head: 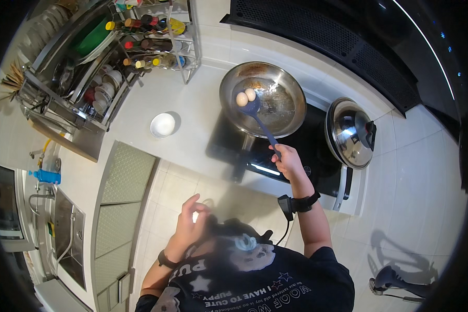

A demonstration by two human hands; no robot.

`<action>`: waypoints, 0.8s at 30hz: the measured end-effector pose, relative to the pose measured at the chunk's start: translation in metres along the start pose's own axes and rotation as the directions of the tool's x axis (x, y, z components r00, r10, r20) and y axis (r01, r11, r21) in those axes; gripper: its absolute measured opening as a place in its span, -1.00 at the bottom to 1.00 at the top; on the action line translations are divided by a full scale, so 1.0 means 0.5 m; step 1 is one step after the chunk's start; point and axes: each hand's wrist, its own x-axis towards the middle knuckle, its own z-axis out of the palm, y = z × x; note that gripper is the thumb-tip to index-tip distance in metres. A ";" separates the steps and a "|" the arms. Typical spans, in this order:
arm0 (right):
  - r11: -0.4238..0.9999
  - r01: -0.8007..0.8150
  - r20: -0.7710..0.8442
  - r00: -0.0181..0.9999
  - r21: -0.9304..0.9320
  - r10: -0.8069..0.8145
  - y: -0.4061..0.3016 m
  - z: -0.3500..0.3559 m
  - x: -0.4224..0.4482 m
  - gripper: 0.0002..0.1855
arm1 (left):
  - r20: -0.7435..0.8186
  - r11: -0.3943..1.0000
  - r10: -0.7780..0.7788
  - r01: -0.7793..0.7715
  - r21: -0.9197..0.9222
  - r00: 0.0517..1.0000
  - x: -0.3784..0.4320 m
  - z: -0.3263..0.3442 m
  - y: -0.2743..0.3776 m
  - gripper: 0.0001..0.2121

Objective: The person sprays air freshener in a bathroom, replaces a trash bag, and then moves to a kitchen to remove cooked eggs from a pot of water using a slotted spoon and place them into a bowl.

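Observation:
My right hand (pixel 288 162) grips the handle of a dark blue ladle or cooking spoon (pixel 263 126). Its head reaches into a wide stainless steel wok (pixel 286 111) on the hob. Two light brown eggs (pixel 241 99) rest at the spoon's head; whether both lie fully in it I cannot tell. My left hand (pixel 190 223) is in front of my body, away from the counter, with fingers loosely curved and apart and no object visible in it. A small white bowl (pixel 162 125) stands on the counter, left of the wok.
A second pan with a domed lid (pixel 351 132) sits on the right of the black hob (pixel 314 150). Bottles fill a metal rack (pixel 187 74) at the back left, beside a dish rack with bowls (pixel 105 87). A sink (pixel 68 234) lies far left. Utensils (pixel 397 280) hang lower right.

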 end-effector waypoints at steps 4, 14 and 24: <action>0.999 0.036 0.003 0.999 -0.034 -0.036 -0.008 -0.030 -0.019 -0.78 | 0.026 1.000 0.005 -0.006 0.011 1.000 -0.001 0.001 -0.007 -0.64; 0.994 0.054 0.010 0.999 -0.096 -0.054 -0.043 -0.037 -0.077 -0.78 | 0.012 0.998 0.060 -0.060 -0.007 0.998 0.001 -0.013 -0.017 -0.64; 0.984 -0.060 0.112 0.991 -0.171 0.080 -0.110 0.081 -0.137 -0.74 | -0.224 0.995 0.046 -0.066 -0.081 0.973 -0.035 -0.101 -0.058 -0.64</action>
